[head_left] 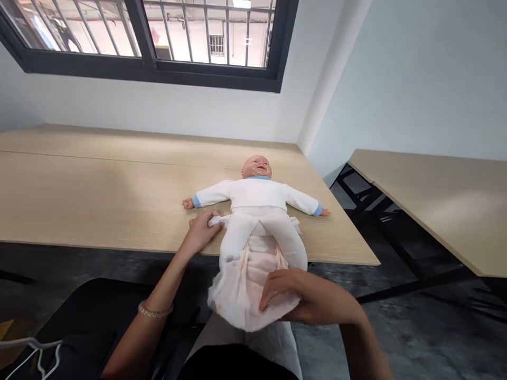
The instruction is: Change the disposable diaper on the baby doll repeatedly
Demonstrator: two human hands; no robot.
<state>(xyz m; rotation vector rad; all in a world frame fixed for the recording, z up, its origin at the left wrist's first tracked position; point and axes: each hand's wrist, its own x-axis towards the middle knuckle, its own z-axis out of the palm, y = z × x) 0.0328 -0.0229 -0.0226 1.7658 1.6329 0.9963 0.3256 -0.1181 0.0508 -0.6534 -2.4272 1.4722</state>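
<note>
A baby doll (259,194) in a white top with blue cuffs lies on its back, arms spread, head toward the window. Under its hips runs an unfolded diaper (245,295), whose pale pink front part hangs past the table edge between the white legs. My right hand (291,295) is closed on that front part, with its fingers on the inner side. To the left of the doll's hip, my left hand (204,229) pinches the diaper's white side tab. The back of the diaper is mostly hidden beneath the doll.
The doll lies near the front edge of a light wooden table (99,195). A second table (443,200) stands to the right across a gap. At lower left are a black chair (103,301) and white wire hooks (39,345). A barred window (214,37) is behind.
</note>
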